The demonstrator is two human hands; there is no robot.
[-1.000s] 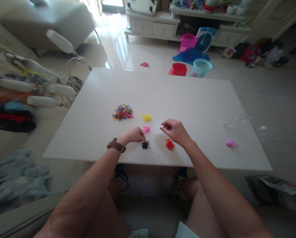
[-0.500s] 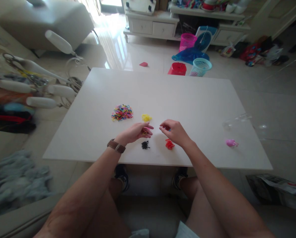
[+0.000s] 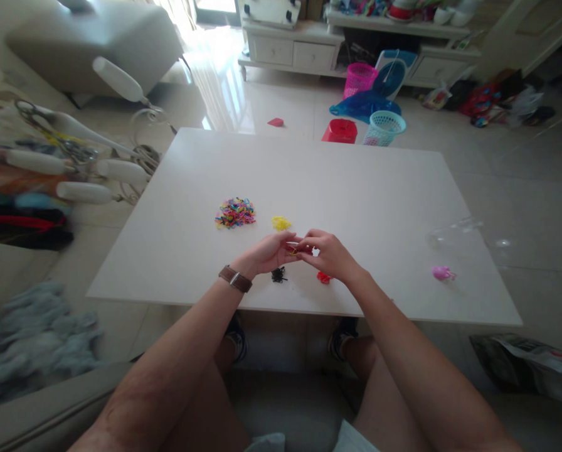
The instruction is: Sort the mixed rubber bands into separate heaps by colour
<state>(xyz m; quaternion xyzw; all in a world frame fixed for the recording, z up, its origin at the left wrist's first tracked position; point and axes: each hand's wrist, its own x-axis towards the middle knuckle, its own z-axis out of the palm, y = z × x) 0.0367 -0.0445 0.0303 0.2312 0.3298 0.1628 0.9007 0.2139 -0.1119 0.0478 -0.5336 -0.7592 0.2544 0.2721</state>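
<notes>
Palm up, my left hand [image 3: 274,252] is cupped around a few small rubber bands [image 3: 294,251], among them a yellow one. My right hand [image 3: 327,253] meets it from the right, fingertips pinched together at the left fingers; what they grip is too small to make out. Just beyond the hands lies a yellow heap of bands [image 3: 281,223]. Nearer the table's front edge are a black heap [image 3: 278,275] and a red heap [image 3: 323,277], the red one partly covered by my right hand. A larger mixed-colour pile [image 3: 235,213] spreads to the left.
The white table [image 3: 356,182] carries a small pink object [image 3: 443,273] and a clear plastic item [image 3: 455,232] at its right. A floor lamp [image 3: 121,78] stands by the left edge. Baskets [image 3: 384,127] and a red stool-like item [image 3: 340,130] are beyond the far edge.
My left hand has moved right and my right hand has closed in on it, so the fingers now meet. The right hand now covers part of the red heap.
</notes>
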